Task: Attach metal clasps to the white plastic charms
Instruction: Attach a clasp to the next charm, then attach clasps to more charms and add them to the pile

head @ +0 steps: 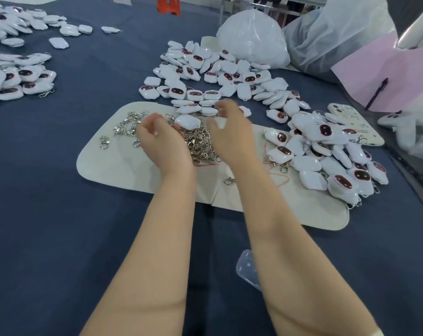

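Note:
My left hand (160,141) has its fingers curled, and its fingertips hold a white charm (187,121) above a heap of metal clasps (200,145) on a cream mat (123,170). My right hand (229,134) is blurred and hovers just right of that charm with loosely spread fingers that hold nothing. A big pile of white charms with dark oval faces (217,78) lies just beyond the hands. More silver clasps (129,123) are scattered left of my left hand.
Charms with clasps on them (339,163) are heaped at the right, beside a phone (351,122). More charms (19,78) lie far left on the blue cloth. A white plastic bag (254,40), a pink sheet (399,69) with a pen (377,93), and a clear plastic piece (249,267) are nearby.

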Motion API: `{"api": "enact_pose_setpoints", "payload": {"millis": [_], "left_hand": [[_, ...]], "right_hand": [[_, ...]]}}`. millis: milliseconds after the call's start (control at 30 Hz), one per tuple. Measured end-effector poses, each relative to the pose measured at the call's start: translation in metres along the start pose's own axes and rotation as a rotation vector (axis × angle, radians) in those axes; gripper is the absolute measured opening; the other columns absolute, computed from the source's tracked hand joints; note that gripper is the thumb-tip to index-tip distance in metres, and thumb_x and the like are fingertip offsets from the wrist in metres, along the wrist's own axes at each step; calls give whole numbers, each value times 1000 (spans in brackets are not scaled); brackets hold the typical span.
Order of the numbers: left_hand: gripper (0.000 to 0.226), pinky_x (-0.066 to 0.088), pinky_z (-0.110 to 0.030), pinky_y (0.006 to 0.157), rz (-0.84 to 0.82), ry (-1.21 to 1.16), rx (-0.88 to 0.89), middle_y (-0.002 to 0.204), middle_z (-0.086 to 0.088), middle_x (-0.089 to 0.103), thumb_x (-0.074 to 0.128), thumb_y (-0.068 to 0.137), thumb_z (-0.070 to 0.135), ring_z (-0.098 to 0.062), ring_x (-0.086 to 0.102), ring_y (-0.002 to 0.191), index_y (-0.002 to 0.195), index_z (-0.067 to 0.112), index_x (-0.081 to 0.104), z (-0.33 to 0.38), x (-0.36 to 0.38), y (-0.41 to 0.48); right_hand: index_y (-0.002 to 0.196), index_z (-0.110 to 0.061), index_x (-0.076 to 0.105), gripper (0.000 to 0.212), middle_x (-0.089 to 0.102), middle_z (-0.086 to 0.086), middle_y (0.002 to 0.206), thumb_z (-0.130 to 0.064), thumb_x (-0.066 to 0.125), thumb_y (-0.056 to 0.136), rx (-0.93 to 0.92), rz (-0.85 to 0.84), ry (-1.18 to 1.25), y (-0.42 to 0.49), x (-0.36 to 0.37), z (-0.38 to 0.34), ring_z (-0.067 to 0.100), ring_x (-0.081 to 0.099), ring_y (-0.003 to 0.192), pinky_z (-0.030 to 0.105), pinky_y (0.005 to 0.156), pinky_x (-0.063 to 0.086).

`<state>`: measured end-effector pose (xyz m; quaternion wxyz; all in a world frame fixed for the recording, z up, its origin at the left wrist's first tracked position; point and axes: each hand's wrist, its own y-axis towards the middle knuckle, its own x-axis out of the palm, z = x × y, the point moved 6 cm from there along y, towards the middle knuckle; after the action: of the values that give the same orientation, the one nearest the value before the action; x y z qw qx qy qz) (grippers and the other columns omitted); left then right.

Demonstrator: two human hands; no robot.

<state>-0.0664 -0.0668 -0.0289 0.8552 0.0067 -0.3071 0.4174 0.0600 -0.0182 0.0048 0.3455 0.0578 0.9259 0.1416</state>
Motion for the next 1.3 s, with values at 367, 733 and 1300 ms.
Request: {"api": "enact_pose_setpoints", "payload": {"millis": [367, 733, 1300], "left_hand": [[32, 43, -14, 91, -154, 334, 244, 122, 1, 54, 45, 91, 6, -8, 54, 109, 120, 17, 55, 6, 12, -4], [24, 56, -35, 80, -356, 306, 113, 92, -2, 59, 65, 86, 15, -16, 69, 82, 92, 19, 42, -8, 28, -14], [13, 54, -18, 57, -433, 169, -176, 78, -7, 65, 49, 90, 1, -8, 67, 62, 102, 1, 54, -20, 31, -17]], "right_hand": [[108, -20, 63, 19, 67, 1, 106, -28, 49, 96, 70, -29, 30, 14, 18, -4, 19, 59, 96, 27, 82, 41], [106, -20, 61, 19, 69, 4, 106, -32, 50, 96, 129, -84, 247, -15, -33, 18, 18, 65, 98, 39, 93, 49], [90, -22, 69, 13, 67, -15, 83, -21, 56, 92, 66, -16, 163, -23, -23, 26, -1, 60, 80, 19, 79, 45]]}}
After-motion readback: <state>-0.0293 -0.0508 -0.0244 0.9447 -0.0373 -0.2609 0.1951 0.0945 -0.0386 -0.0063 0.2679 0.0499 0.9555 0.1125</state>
